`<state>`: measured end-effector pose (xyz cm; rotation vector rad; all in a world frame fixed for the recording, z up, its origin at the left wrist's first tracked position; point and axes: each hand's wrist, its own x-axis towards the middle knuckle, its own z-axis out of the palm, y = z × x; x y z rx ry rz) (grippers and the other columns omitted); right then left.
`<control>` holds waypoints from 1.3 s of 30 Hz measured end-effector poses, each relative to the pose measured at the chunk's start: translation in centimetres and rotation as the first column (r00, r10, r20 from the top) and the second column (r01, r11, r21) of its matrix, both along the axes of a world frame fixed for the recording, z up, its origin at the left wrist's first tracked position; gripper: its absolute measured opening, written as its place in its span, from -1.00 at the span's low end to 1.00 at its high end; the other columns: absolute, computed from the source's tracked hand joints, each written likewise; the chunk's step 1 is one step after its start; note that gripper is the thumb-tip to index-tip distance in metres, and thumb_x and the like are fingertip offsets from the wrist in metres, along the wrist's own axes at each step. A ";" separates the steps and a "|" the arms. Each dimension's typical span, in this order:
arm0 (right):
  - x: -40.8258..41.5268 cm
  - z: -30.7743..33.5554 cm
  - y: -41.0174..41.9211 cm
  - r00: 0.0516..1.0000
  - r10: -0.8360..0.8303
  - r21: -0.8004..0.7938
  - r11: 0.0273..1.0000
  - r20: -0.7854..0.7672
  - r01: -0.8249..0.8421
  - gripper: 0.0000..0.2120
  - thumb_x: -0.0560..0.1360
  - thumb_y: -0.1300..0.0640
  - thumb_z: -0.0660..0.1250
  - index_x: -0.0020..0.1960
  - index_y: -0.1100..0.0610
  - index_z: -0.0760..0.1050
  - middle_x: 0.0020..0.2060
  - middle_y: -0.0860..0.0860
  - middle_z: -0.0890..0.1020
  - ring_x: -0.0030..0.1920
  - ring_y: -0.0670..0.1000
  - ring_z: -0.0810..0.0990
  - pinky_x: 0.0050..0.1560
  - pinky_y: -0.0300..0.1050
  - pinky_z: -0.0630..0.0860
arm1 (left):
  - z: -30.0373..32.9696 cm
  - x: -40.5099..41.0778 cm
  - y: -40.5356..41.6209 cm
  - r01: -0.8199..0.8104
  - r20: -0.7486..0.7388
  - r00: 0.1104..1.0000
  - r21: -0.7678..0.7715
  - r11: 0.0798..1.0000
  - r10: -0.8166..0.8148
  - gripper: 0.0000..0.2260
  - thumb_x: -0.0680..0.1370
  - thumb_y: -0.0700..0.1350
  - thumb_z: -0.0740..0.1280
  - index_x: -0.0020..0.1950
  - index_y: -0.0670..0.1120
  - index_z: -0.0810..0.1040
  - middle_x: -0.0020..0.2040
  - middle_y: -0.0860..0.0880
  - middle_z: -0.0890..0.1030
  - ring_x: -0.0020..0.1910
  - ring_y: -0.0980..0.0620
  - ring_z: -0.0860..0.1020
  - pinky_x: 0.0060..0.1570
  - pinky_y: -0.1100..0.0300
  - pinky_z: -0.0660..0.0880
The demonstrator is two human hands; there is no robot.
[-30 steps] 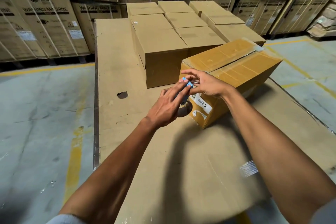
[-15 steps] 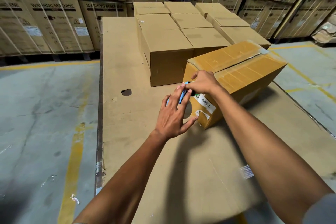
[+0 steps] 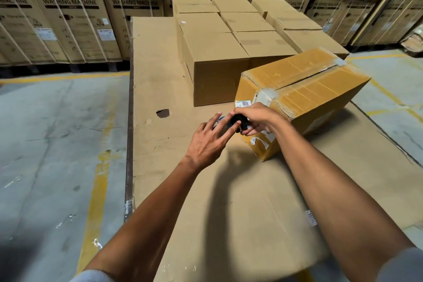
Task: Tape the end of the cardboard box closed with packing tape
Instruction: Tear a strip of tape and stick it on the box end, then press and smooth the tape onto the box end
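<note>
A yellowish cardboard box (image 3: 315, 89) lies tilted on a big cardboard sheet (image 3: 229, 213), its near end facing me. Clear tape (image 3: 267, 94) runs over the top edge of that end, beside a white label (image 3: 243, 103). My right hand (image 3: 258, 119) grips the black handle of a tape dispenser (image 3: 239, 120) against the lower part of the end face. My left hand (image 3: 208, 142) is just left of it, fingers spread, fingertips resting on the dispenser's blue part (image 3: 220, 119).
Several plain brown boxes (image 3: 217, 57) stand in rows behind and left of the yellowish box. The sheet has a small hole (image 3: 163, 113). Stacked washing machine cartons (image 3: 68, 20) line the back. Concrete floor with yellow lines (image 3: 96, 181) lies on the left.
Both hands and the dispenser have come down from the box's top edge to the lower part of the end face. My left fingers have spread out.
</note>
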<state>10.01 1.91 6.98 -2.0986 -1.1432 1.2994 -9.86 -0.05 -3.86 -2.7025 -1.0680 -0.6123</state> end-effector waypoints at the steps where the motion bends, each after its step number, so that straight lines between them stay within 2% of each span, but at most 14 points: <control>1: 0.0 -0.3 -0.1 1.000 -0.003 -0.009 1.000 -0.014 0.002 -0.66 0.51 -0.06 0.48 0.12 0.18 0.58 -0.08 0.26 0.75 -0.27 0.17 0.76 0.03 0.15 0.74 | 0.0 -0.2 0.2 0.012 -0.007 1.000 0.004 1.000 -0.012 -0.34 0.59 -0.10 0.47 0.67 0.06 0.33 0.69 -0.13 0.29 0.55 -0.29 0.41 0.07 -0.10 0.61; 6: -0.1 -2.6 0.2 0.995 -0.001 -0.071 0.997 -0.095 -0.006 -0.68 0.55 -0.11 0.46 0.13 0.11 0.55 0.00 0.24 0.73 -0.20 0.20 0.78 0.06 0.17 0.73 | -0.9 -0.9 1.4 0.053 -0.037 0.998 0.031 0.998 -0.052 -0.45 0.62 -0.01 0.45 0.61 0.12 0.41 0.61 -0.08 0.38 0.47 -0.26 0.51 0.00 -0.07 0.64; 8: -0.3 -3.4 0.4 0.992 0.014 -0.106 0.994 -0.125 -0.028 -0.66 0.58 -0.13 0.42 0.18 0.11 0.56 -0.06 0.20 0.71 -0.20 0.20 0.77 0.10 0.19 0.72 | -1.4 -1.2 1.9 0.070 -0.032 0.997 0.032 0.997 -0.069 -0.50 0.63 -0.05 0.44 0.57 0.13 0.46 0.58 -0.07 0.43 0.41 -0.21 0.55 -0.10 -0.02 0.65; 12: -0.7 -4.9 0.9 0.988 0.040 -0.150 0.987 -0.146 -0.062 -0.74 0.65 -0.14 0.34 0.08 0.06 0.53 -0.25 0.12 0.62 -0.17 0.22 0.77 0.12 0.18 0.71 | -2.0 -1.6 3.0 0.110 -0.020 0.994 -0.009 0.994 -0.110 -0.52 0.60 -0.12 0.47 0.50 0.16 0.52 0.52 -0.05 0.51 0.28 -0.18 0.60 -0.30 0.04 0.61; 16: -0.4 -7.8 2.3 0.982 0.041 -0.203 0.976 -0.186 -0.079 -0.65 0.70 -0.18 0.23 0.21 0.10 0.50 -0.01 0.27 0.71 -0.10 0.23 0.78 0.06 0.12 0.70 | -3.0 -2.5 4.2 0.100 -0.039 0.994 -0.070 0.993 -0.103 -0.59 0.63 -0.10 0.41 0.48 0.15 0.56 0.50 -0.04 0.54 0.21 -0.18 0.61 -0.38 0.05 0.58; 18: -0.4 -9.3 2.7 0.976 0.050 -0.205 0.974 -0.210 -0.094 -0.71 0.76 -0.09 0.14 0.18 0.11 0.49 -0.07 0.18 0.70 -0.15 0.14 0.73 0.18 0.10 0.64 | -3.9 -3.0 4.7 0.082 -0.063 0.994 -0.095 0.992 -0.088 -0.61 0.65 -0.07 0.35 0.47 0.16 0.57 0.49 -0.02 0.54 0.19 -0.17 0.61 -0.37 0.06 0.57; 19: -0.5 -9.8 2.8 0.972 0.057 -0.190 0.977 -0.227 -0.101 -0.75 0.77 -0.01 0.12 0.14 0.10 0.49 -0.17 0.09 0.63 -0.25 0.05 0.66 0.21 0.06 0.61 | -4.4 -3.3 4.8 0.075 -0.076 0.994 -0.107 0.991 -0.083 -0.62 0.64 -0.07 0.32 0.46 0.16 0.57 0.48 -0.01 0.55 0.17 -0.17 0.61 -0.37 0.06 0.56; 21: -0.9 -11.2 3.2 0.970 0.083 -0.156 0.980 -0.227 -0.121 -0.81 0.75 0.16 0.13 0.08 0.10 0.51 -0.26 -0.01 0.48 -0.37 -0.06 0.47 0.08 -0.08 0.60 | -5.4 -3.8 5.2 0.053 -0.103 0.992 -0.145 0.988 -0.069 -0.61 0.63 -0.05 0.27 0.44 0.16 0.59 0.46 -0.01 0.56 0.14 -0.17 0.62 -0.36 0.06 0.56; 23: -1.0 -13.0 3.6 0.975 0.181 -0.085 0.978 -0.130 -0.193 -0.79 0.65 0.33 0.23 0.21 0.14 0.54 -0.13 0.05 0.59 -0.24 -0.01 0.56 -0.14 -0.21 0.57 | -6.5 -4.2 5.5 0.040 -0.124 0.990 -0.176 0.984 -0.062 -0.61 0.61 -0.03 0.31 0.43 0.16 0.61 0.44 -0.02 0.58 0.10 -0.19 0.63 -0.35 0.04 0.58; 25: -1.0 -14.7 3.8 0.944 0.327 0.011 0.945 0.039 -0.327 -0.54 0.51 0.41 0.41 0.37 0.13 0.54 0.06 0.06 0.66 0.00 0.01 0.63 -0.08 -0.27 0.54 | -7.5 -4.7 5.7 0.024 -0.154 0.986 -0.211 0.977 -0.057 -0.60 0.58 -0.04 0.40 0.43 0.16 0.62 0.41 -0.03 0.60 0.07 -0.20 0.64 -0.34 0.01 0.60; 27: -1.6 -16.1 3.9 0.886 0.428 0.058 0.894 0.181 -0.444 -0.39 0.40 0.37 0.57 0.40 0.08 0.55 0.17 -0.01 0.65 0.06 -0.03 0.61 0.02 -0.36 0.48 | -8.5 -5.0 6.2 0.009 -0.191 0.980 -0.243 0.970 -0.057 -0.57 0.56 -0.04 0.44 0.44 0.16 0.60 0.40 -0.03 0.59 0.06 -0.20 0.64 -0.33 -0.01 0.61; 32: -2.7 -19.1 3.5 0.778 0.473 0.108 0.823 0.413 -0.558 -0.33 0.36 0.16 0.66 0.43 0.05 0.54 0.26 -0.01 0.63 0.27 0.04 0.58 0.36 -0.06 0.50 | -9.8 -5.2 7.5 -0.031 -0.237 0.970 -0.331 0.943 -0.051 -0.60 0.60 0.09 0.45 0.45 0.21 0.58 0.42 0.02 0.57 0.09 -0.18 0.62 -0.17 -0.04 0.65; 35: -2.9 -20.2 3.3 0.722 0.465 0.118 0.795 0.513 -0.596 -0.33 0.38 0.03 0.66 0.43 0.04 0.51 0.27 -0.01 0.61 0.31 0.07 0.53 0.35 0.05 0.50 | -9.3 -4.7 8.5 -0.021 -0.264 0.961 -0.374 0.927 -0.085 -0.62 0.65 0.19 0.40 0.47 0.28 0.53 0.46 0.09 0.55 0.16 -0.15 0.62 0.00 -0.05 0.64; 39: -3.3 -21.4 3.5 0.635 0.442 0.102 0.766 0.634 -0.635 -0.39 0.43 0.02 0.61 0.42 0.01 0.49 0.27 -0.04 0.62 0.30 0.09 0.53 0.29 0.06 0.52 | -8.3 -3.9 9.7 0.000 -0.289 0.951 -0.364 0.932 -0.113 -0.70 0.70 0.18 0.27 0.43 0.33 0.53 0.47 0.14 0.55 0.21 -0.12 0.64 0.14 -0.04 0.59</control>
